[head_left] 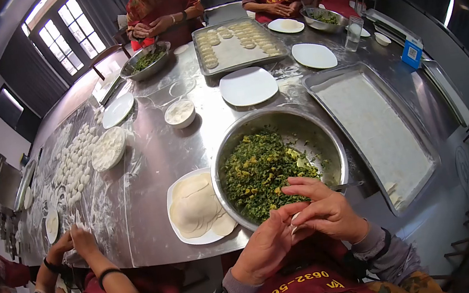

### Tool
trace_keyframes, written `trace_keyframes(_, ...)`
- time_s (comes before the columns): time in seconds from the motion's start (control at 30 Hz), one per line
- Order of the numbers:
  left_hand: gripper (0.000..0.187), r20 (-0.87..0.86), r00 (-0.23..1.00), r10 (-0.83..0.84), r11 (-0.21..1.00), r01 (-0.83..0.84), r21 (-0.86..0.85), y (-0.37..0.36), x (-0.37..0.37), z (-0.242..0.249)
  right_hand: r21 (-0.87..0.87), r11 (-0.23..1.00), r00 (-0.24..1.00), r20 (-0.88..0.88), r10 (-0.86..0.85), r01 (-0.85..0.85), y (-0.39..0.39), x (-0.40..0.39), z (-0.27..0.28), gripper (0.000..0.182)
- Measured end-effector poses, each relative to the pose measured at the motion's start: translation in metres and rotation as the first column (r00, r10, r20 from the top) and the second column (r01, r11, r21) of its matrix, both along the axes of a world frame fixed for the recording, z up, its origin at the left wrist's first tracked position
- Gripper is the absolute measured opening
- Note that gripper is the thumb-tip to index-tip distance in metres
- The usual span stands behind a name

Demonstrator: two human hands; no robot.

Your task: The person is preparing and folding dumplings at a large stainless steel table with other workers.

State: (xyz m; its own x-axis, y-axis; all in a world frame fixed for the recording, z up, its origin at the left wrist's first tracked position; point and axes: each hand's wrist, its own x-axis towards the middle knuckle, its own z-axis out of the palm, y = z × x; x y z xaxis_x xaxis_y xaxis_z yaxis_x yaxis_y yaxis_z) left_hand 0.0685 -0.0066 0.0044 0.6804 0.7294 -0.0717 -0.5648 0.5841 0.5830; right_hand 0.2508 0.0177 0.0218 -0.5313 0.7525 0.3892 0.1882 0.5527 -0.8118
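Close together, the person's left hand (265, 246) and right hand (329, 211) held a small piece of pale dough (296, 221) between their fingers, at the near edge of a large metal bowl (339, 150). Chopped green and yellow filling (264, 169) lay in the bowl. Just left of it, flat dough rounds (194, 202) sat piled on a white plate (190, 238).

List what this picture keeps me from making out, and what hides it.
Head view: most of the dough piece, covered by the left hand and right hand.
Head view: the bottom of the large bowl, mostly under green filling.
Head view: print on the blue sign, too small.
Head view: anything inside the lower-left co-worker's hands, hidden by their fingers.
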Motion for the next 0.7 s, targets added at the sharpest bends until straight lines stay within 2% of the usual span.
trace_keyframes(0.13,0.075,0.016,1.0,0.016,1.0,-0.016,-0.02,0.001,0.0,-0.005,0.027,0.999,1.0,0.018,-0.023,0.023,-0.001,-0.001,-0.004,0.021)
trace_keyframes(0.23,0.07,0.164,0.986,0.033,0.998,-0.024,-0.055,0.002,-0.001,-0.005,-0.108,0.992,0.994,-0.076,-0.079,0.071,-0.005,-0.006,-0.003,0.024)
trace_keyframes(0.33,0.071,0.163,0.983,0.083,0.994,-0.07,-0.085,0.0,0.001,-0.002,-0.32,0.946,0.936,-0.312,-0.161,0.055,-0.017,-0.01,-0.015,0.024)
trace_keyframes(0.4,0.071,0.176,0.98,0.098,0.991,-0.081,-0.103,-0.001,0.001,-0.002,-0.323,0.945,0.897,-0.4,-0.189,0.055,-0.019,-0.013,-0.02,0.021)
trace_keyframes(0.5,0.071,0.2,0.974,0.105,0.988,-0.079,-0.133,-0.004,0.003,-0.007,-0.024,0.983,0.959,-0.217,-0.183,0.182,-0.013,-0.01,-0.021,0.019)
trace_keyframes(0.7,0.074,0.259,0.961,0.093,0.992,-0.065,-0.112,-0.001,0.003,-0.008,-0.209,0.962,0.928,-0.291,-0.233,0.176,-0.019,-0.013,-0.01,0.024)
